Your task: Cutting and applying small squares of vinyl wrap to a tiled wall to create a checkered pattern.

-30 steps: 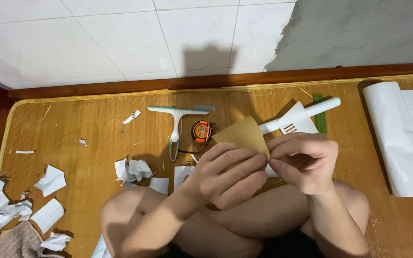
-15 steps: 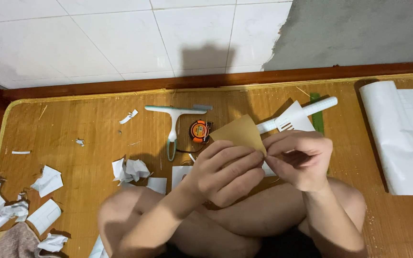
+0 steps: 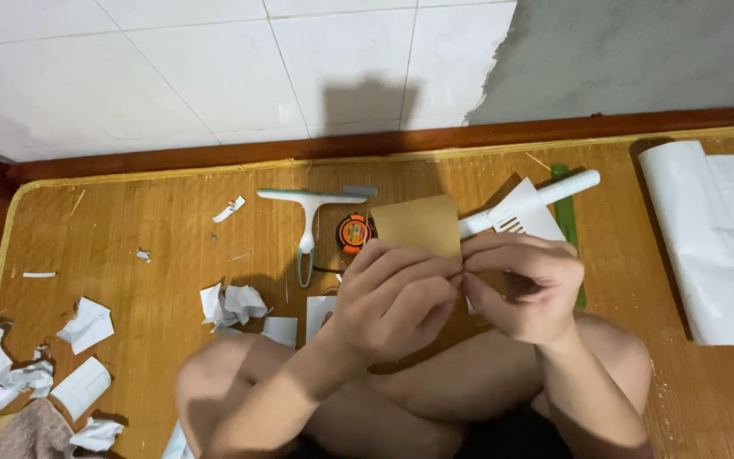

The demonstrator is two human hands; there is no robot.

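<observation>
Bamboo mat [image 3: 172, 246]; both hands' fingers [image 3: 435, 270] pinching flat tan sheet [image 3: 418, 223], upright.

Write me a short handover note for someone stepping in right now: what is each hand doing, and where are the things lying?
Left hand: fingers pinched on the brown sheet, held up above the lap.
Right hand: fingertips meeting the left hand's at the sheet's lower right edge, seemingly picking at it.
On the mat: squeegee and orange tape measure just beyond the sheet; small white roll over a green ruler; big white roll at far right; torn white scraps scattered to the left.
Done: many scraps already torn off.
Left: the sheet appears whole; whether any layer has separated is hidden by the fingers.
</observation>
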